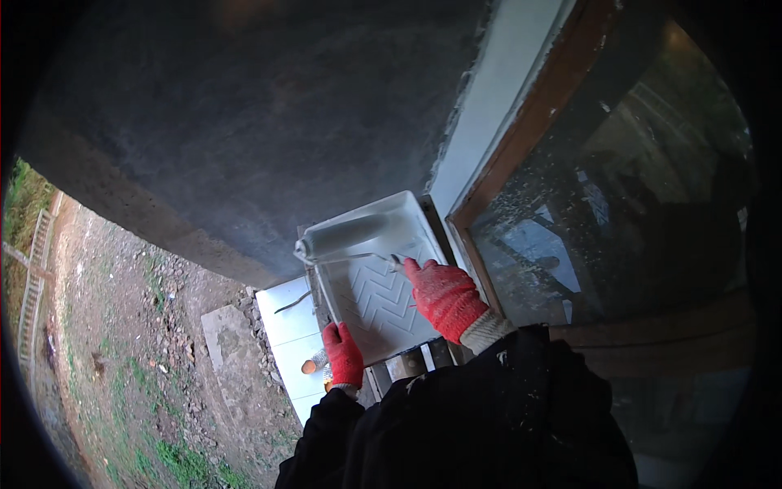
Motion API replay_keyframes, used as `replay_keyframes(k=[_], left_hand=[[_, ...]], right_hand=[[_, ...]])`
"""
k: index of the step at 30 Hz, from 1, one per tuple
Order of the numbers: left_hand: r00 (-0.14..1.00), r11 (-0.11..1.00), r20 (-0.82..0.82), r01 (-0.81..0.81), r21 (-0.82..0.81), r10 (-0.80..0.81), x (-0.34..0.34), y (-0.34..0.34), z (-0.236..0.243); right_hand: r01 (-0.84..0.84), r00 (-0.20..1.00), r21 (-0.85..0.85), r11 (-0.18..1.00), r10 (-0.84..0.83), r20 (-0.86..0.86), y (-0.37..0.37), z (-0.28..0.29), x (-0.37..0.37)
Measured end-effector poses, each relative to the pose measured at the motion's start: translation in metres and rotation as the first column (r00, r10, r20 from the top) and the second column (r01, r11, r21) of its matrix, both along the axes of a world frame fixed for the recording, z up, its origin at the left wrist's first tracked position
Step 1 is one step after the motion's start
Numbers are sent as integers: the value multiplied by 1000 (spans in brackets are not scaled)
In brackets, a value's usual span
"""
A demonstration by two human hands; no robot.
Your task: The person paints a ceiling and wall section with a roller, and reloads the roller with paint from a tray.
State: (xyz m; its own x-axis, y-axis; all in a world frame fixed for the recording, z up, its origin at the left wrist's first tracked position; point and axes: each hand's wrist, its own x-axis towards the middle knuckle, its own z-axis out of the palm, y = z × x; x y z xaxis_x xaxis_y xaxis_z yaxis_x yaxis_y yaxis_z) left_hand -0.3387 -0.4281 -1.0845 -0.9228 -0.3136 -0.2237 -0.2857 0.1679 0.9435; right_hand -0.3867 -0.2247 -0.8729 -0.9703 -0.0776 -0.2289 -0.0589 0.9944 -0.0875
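Note:
A white paint tray (379, 306) with a ribbed, zigzag-patterned slope lies before me, its deep end away from me. The paint roller (346, 235) rests across that deep end, and its thin wire frame runs back toward the right. My right hand (446, 300), in a red-coated glove, is closed around the roller's handle, which the fingers mostly cover. At the tray's near left edge, my left hand (344, 356), gloved the same way, grips the rim. Its thumb and a finger show by the edge; the other fingers are partly hidden.
A dark grey wall (269, 122) rises beyond the tray. On the right stands a brown-framed window (481, 196) with spattered glass. White tiles (289, 330) to the left carry a thin dark stick (293, 303) and an orange-ended cylinder (312, 365). Stony ground (163, 326) lies farther left.

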Motion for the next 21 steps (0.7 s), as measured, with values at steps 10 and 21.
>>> replay_keyframes(k=[10,21], left_hand=[[990,979,-141,-22,-205,-7,-8,2,1],[908,845,270,402,-353,-320,14,-15,41]], right_hand=[[176,980,-552,815,-91,177,51,-21,-2],[548,836,-725,417,-267,478,60,-66,17]])
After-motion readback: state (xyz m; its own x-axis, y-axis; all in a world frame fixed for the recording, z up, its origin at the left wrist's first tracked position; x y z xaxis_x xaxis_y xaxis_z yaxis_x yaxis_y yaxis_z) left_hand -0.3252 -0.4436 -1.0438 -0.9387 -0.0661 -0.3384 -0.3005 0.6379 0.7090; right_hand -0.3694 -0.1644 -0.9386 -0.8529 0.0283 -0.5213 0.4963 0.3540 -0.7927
